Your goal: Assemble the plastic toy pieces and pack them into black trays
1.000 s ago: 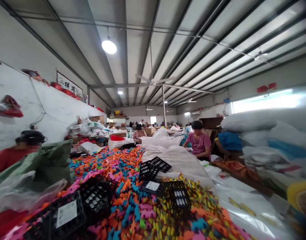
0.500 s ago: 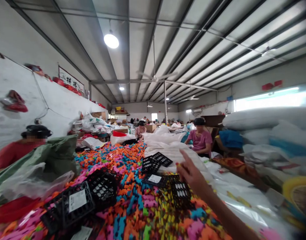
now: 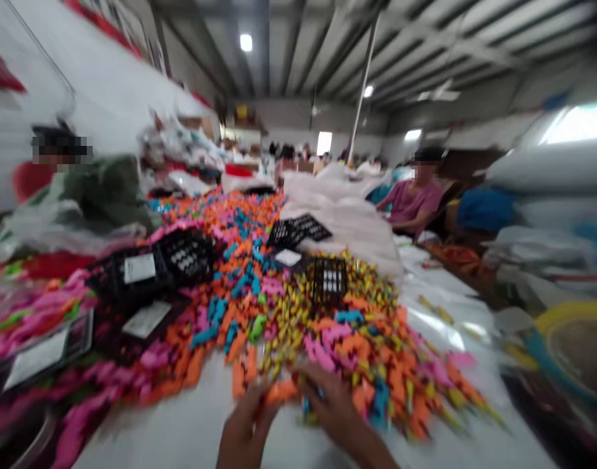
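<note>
My left hand point(image 3: 247, 420) is low in the middle of the view, thumb and fingers closed on an orange plastic toy piece point(image 3: 282, 391). At the piece's other end is my right hand point(image 3: 330, 402), its curled fingers meeting it. Motion blur hides the exact grip and the piece's details. A bit of blue shows under the right hand. In front of both hands lie small yellow pieces point(image 3: 291, 332) with coloured ends. More orange pieces point(image 3: 398, 365) are heaped to the right, mixed with pink and blue ones.
Black lattice trays point(image 3: 185, 257) with white labels lie on the pile at left, and another black tray point(image 3: 330, 280) ahead. White sacking point(image 3: 342, 221) stretches beyond. A co-worker in a pink shirt point(image 3: 413, 202) sits at right, another person point(image 3: 32, 176) at left. A yellow-rimmed round container point(image 3: 566, 319) stands at right.
My view has tilted down. My right hand, earlier stretched out over the pile, has come back low to the orange piece. My left hand has come into view.
</note>
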